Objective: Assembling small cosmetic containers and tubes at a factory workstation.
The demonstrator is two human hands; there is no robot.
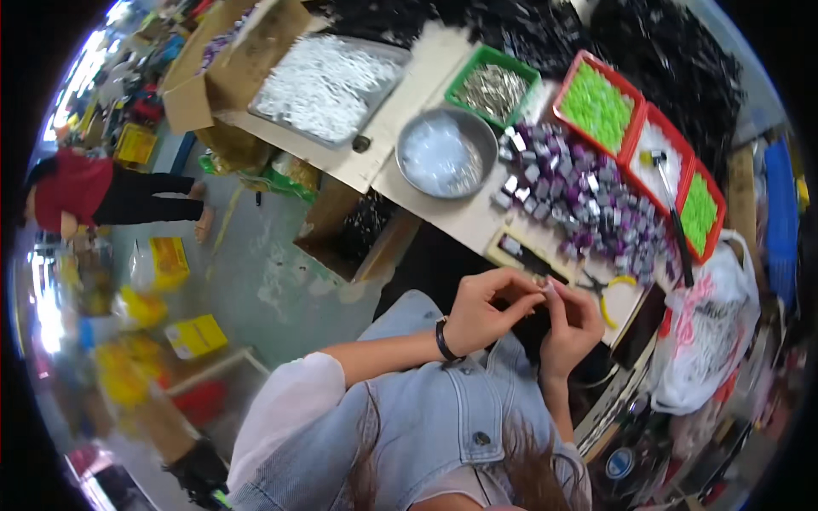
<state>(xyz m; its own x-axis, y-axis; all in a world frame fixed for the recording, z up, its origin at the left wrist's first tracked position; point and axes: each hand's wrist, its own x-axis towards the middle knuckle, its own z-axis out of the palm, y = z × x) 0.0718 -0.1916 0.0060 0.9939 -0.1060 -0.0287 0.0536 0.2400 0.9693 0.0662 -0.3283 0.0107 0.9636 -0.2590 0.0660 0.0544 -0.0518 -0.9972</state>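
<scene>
centre-right: small piece (546, 287) between left hand (487, 311) and right hand (573, 330), too tiny to tell | lower left: yellow items (123, 375), blurred | right: white plastic bag (707, 328), contents unclear | top: black strips (532, 34), cut off by edge | middle: cardboard box (325, 241), partly hidden under tabletop (456, 218)

On the table (409, 194), a bowl (470, 126) sits right of a tray (381, 95) and before a tub (530, 88). Blocks (588, 194) lie right of the bowl, before three bins (633, 136), behind pliers (604, 300). A small piece (546, 288) sits between left hand (486, 313) and right hand (573, 330).

Glossy purple pieces (588, 200); smooth metal bowl (484, 146).
</scene>
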